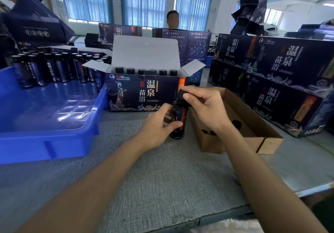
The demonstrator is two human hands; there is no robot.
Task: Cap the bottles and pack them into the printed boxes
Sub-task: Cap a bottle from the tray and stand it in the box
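Your left hand point(159, 124) is wrapped around the body of the bottle point(179, 115), thumb across the front, holding it upright with its base on the grey table point(162, 178). Your right hand point(204, 106) reaches in from 3 o'clock and pinches the black cap point(181, 94) between thumb and fingertips, right on top of the bottle's neck. I can't tell whether the cap is screwed tight. At 12 o'clock from the bottle, just behind it, stands the open printed box point(144, 95) with a row of capped bottles point(147, 71) inside. At 9 o'clock lies the blue tray point(54, 117), with more bottles point(45, 68) standing at its far end. At 3 o'clock, just beside the bottle, sits a brown cardboard carton point(253, 129).
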